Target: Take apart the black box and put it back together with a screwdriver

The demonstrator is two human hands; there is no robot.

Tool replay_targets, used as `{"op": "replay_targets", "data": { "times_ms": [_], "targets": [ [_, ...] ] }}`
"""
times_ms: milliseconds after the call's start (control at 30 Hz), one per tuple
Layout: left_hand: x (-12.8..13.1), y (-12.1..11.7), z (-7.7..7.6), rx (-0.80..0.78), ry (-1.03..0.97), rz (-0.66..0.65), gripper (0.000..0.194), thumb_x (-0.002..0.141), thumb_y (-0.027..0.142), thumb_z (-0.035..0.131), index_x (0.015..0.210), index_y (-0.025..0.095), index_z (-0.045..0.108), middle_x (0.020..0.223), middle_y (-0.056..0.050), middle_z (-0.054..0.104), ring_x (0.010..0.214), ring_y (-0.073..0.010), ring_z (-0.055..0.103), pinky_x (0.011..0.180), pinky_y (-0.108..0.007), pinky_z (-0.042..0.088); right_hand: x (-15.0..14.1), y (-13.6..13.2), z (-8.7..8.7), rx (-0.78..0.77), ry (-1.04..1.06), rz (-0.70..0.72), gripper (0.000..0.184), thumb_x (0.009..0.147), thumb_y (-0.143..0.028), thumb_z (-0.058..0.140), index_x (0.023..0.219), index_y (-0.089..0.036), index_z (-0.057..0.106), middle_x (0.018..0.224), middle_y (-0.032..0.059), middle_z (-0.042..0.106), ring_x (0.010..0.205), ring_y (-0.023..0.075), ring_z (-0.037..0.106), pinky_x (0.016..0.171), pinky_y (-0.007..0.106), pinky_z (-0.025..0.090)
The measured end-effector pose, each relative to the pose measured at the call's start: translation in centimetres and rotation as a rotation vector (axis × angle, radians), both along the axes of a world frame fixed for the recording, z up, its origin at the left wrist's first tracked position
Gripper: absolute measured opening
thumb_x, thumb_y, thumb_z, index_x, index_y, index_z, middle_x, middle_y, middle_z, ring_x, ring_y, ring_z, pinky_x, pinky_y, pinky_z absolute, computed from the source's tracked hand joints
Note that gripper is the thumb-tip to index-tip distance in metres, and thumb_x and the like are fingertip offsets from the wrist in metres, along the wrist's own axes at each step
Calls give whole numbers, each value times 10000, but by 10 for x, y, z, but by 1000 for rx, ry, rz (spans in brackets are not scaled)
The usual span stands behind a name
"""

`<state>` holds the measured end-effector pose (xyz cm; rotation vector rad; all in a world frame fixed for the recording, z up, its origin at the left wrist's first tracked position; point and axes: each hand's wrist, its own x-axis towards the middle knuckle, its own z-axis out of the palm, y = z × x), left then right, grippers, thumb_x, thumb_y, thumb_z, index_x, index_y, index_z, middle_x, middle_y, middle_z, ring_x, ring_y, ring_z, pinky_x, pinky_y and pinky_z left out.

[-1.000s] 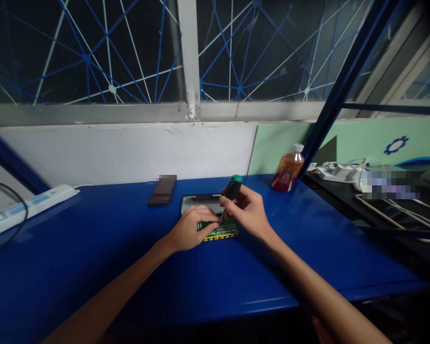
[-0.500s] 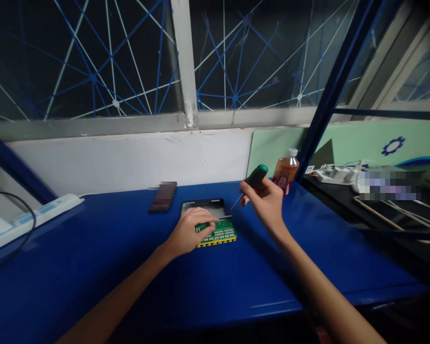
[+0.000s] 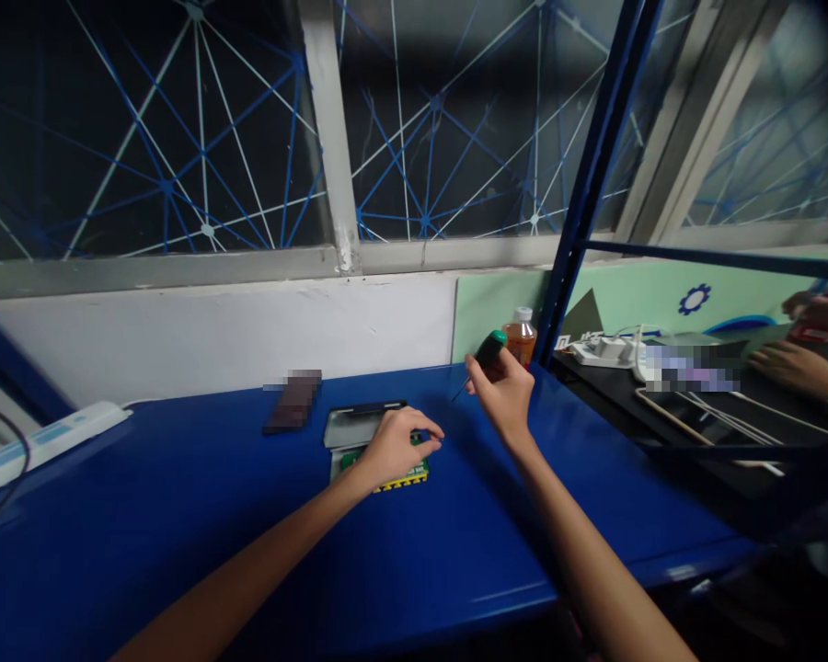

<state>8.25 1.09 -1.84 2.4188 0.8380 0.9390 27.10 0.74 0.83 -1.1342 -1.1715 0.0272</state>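
My right hand grips a screwdriver by its green and black handle, the thin shaft slanting down to the left above the table. A green circuit board with a yellow toothed front edge lies in front of me, partly covered by my left hand. The left thumb and index finger come together in a pinch just past the board's right edge. Whatever is between those fingertips is too small to make out. Behind the board is a shallow grey metal case lid, tilted up.
A dark phone-like slab lies left of the case. On the far left runs a white power strip. A drink bottle stands by the blue post. Another person's hands are over a black table with cables.
The view has turned right, bringing another person's hands in. My left hand has moved right across the board, its fingertips now beyond the edge. The screwdriver has shifted slightly right from the board.
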Motion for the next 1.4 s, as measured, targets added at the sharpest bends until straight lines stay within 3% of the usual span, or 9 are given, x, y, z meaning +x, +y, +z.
{"op": "replay_targets", "data": {
  "times_ms": [100, 200, 400, 533, 700, 867, 1033, 1400],
  "targets": [
    [9, 3, -4, -5, 30, 43, 179, 714, 123, 738, 857, 230, 750, 886, -8, 747, 842, -197, 659, 800, -324, 502, 2, 0, 0, 6, 17, -14, 199, 778, -380, 630, 688, -208, 588, 498, -4, 605, 476, 178, 575, 503, 303, 458],
    [2, 2, 0, 61, 15, 55, 195, 717, 123, 738, 878, 233, 745, 943, -12, 738, 912, -209, 645, 859, -349, 482, 3, 0, 0, 9, 39, -9, 198, 781, -381, 625, 693, -206, 596, 510, 2, 615, 478, 178, 580, 498, 299, 458],
    [-55, 1, 17, 77, -36, 118, 153, 781, 187, 678, 916, 224, 739, 965, -42, 729, 924, -212, 639, 855, -360, 477, -8, -1, -5, -37, 80, 111, 222, 787, -400, 640, 707, -199, 589, 509, -6, 614, 426, 158, 563, 481, 298, 460],
    [-100, 5, 21, 50, -86, 160, 145, 818, 251, 640, 904, 198, 743, 889, -64, 722, 869, -210, 628, 816, -352, 471, -40, -2, 0, -112, 98, 269, 269, 788, -433, 647, 698, -203, 541, 522, -5, 614, 404, 152, 561, 453, 290, 442],
    [-131, 12, 15, -81, -44, 108, 199, 824, 323, 644, 914, 178, 747, 746, -52, 669, 690, -169, 576, 666, -305, 453, -94, 3, 17, -241, -116, 517, 265, 802, -431, 628, 706, -210, 517, 480, -25, 583, 445, 143, 569, 491, 271, 426],
    [-132, 11, 3, -44, 11, 92, 196, 821, 338, 661, 930, 201, 748, 813, -56, 701, 794, -196, 596, 774, -347, 467, -121, 6, 9, -300, -152, 608, 259, 827, -436, 590, 723, -211, 514, 456, -30, 579, 446, 139, 571, 511, 267, 423],
    [-125, 4, 0, 0, 15, 91, 175, 828, 298, 637, 926, 206, 749, 873, -64, 716, 857, -212, 605, 823, -375, 477, -119, 2, -4, -323, -148, 617, 280, 818, -462, 603, 729, -213, 511, 506, -19, 608, 469, 140, 577, 494, 263, 399],
    [-123, 5, -7, -16, 38, 87, 144, 832, 248, 619, 881, 205, 747, 883, -61, 711, 899, -224, 605, 824, -374, 478, -123, -2, -5, -297, -225, 586, 302, 824, -477, 602, 719, -212, 503, 531, -18, 599, 497, 137, 563, 500, 270, 394]
  ]
}}
